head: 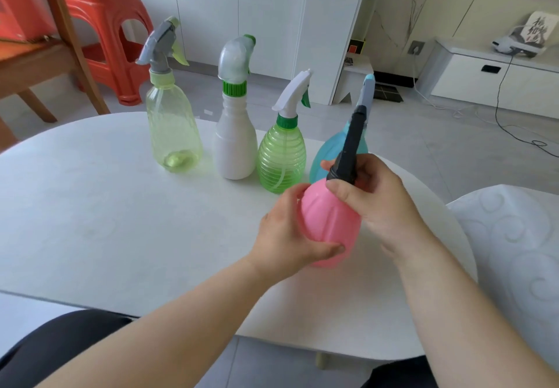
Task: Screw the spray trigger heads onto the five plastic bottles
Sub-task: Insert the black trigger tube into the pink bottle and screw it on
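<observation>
Gripping the pink bottle [329,224] over the table [121,206], the left hand [287,236] steadies it; the right hand [372,203] pinches the black head [351,145] at the neck, seemingly coaxial, tilted up and away.

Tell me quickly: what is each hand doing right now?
Left hand: closed round the pink bottle, holding it.
Right hand: closed round the black spray head at that bottle's neck.
</observation>
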`<state>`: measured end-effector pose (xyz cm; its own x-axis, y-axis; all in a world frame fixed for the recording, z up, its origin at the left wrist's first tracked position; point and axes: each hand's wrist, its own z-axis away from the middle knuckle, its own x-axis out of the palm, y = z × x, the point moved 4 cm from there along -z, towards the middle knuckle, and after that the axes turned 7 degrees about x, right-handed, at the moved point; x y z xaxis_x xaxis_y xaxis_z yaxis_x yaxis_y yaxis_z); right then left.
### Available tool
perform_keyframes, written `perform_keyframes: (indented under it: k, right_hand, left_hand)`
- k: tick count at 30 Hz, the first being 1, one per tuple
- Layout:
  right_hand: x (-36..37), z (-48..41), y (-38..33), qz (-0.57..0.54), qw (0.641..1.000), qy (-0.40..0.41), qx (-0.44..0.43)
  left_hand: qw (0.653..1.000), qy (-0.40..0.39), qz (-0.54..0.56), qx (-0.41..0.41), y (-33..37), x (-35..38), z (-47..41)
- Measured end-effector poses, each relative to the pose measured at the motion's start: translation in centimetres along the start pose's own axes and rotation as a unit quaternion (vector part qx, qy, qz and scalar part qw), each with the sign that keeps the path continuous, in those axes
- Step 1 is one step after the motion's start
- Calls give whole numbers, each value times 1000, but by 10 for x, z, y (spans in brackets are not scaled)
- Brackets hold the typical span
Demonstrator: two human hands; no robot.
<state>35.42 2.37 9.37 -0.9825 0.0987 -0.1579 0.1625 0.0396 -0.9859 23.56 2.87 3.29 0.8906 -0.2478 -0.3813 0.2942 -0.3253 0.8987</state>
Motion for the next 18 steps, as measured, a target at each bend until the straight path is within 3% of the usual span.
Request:
perform_keyframes:
  k: [2,4,7,10,12,14,17,18]
  right_hand:
    - [0,2,3,30,997,73,-16]
    - [-1,3,4,18,998,64,-17]
    - [-4,2,2,-41,998,-41,-6]
    - [-1,4,0,-95,982,-161,18]
    - [1,3,-2,-89,979,-183,29]
    - [5,0,-2,-56,990,-126,21]
    - [9,-3,-1,38,997,67,-12]
    - [11,-3,-2,63,993,98,-19]
  left_hand:
    - [998,27,-46,24,4,6,3]
    - [999,-8,-39,30,5,9,1]
    - [994,-94,59,-3,2,0,-6]
    - [982,-172,78,-13,-1,-11,-11]
    - [979,-185,87,-9,-2,-13,-12]
    - [987,-134,92,-11,-3,-9,-11]
    - [998,6,65,-4,-2,1,-6]
    - [998,26,59,-1,-1,3,-4]
